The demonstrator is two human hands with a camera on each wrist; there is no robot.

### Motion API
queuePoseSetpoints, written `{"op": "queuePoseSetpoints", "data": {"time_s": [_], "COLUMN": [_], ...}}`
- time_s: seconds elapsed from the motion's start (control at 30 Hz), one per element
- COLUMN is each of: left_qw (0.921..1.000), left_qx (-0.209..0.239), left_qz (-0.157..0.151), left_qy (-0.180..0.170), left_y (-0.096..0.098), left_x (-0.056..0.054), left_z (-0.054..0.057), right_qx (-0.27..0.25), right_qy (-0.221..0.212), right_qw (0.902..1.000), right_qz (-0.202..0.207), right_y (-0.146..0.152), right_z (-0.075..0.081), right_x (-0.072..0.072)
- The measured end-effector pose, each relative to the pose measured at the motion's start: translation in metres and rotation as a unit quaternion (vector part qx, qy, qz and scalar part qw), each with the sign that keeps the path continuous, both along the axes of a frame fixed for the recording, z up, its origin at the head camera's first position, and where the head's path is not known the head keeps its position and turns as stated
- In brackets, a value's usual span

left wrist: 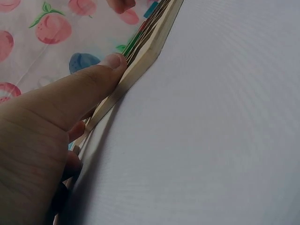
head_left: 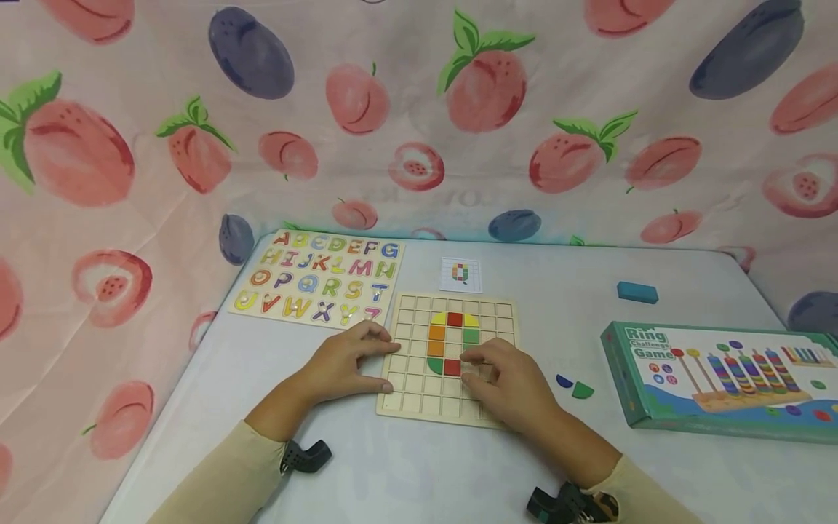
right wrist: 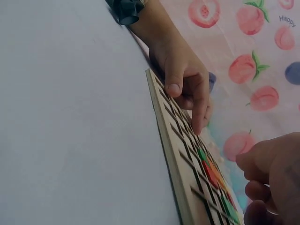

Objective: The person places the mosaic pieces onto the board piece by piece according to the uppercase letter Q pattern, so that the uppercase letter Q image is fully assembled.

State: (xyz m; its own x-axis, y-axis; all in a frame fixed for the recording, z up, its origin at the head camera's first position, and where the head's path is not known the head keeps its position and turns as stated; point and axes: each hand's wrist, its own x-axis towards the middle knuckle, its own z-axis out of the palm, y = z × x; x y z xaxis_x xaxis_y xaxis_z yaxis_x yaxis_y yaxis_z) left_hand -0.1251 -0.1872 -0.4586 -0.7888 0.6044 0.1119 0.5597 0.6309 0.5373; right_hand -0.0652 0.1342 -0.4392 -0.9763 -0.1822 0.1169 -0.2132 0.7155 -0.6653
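A wooden grid board [head_left: 419, 404] lies on the white table, some of its cells filled with coloured pieces. Among them are red squares [head_left: 455, 319], orange squares [head_left: 436, 332], a green square [head_left: 471, 335] and a green quarter-round [head_left: 435, 365]. My left hand [head_left: 340, 364] rests at the board's left edge, thumb and fingers apart; its thumb [left wrist: 93, 82] lies along the rim in the left wrist view. Over the board's right half, my right hand [head_left: 513, 382] has bent fingers and thumb beside the lower red square. I cannot tell whether a piece is between its fingertips.
A blue piece [head_left: 564, 380] and a green piece [head_left: 583, 391] lie right of the board. Behind it is a pattern card [head_left: 461, 275]. An alphabet board [head_left: 321, 280] lies back left. On the right are a Ring Challenge Game box [head_left: 720, 382] and a blue block [head_left: 637, 292].
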Motion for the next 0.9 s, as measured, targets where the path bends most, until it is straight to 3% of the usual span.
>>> {"op": "queuePoseSetpoints", "data": {"time_s": [0.23, 0.43, 0.7, 0.9], "left_qw": [1.0, 1.0, 1.0, 1.0], "left_qx": [-0.002, -0.002, 0.0, 0.002], "left_qz": [-0.001, 0.004, 0.002, 0.002], "left_qy": [0.001, 0.001, -0.005, -0.003], "left_y": [0.0, -0.001, 0.0, 0.001], "left_x": [-0.001, -0.001, -0.001, -0.001], "left_z": [0.0, 0.0, -0.001, -0.002], "right_qx": [-0.022, 0.002, 0.044, 0.073], "right_qy": [0.015, 0.036, 0.008, -0.025], "right_qw": [0.9989, 0.9965, 0.9867, 0.981], "right_qz": [-0.038, -0.076, -0.156, -0.178], "right_y": [0.03, 0.055, 0.082, 0.095], "right_z": [-0.005, -0.007, 0.001, -0.002], "right_x": [0.014, 0.027, 0.047, 0.057]}}
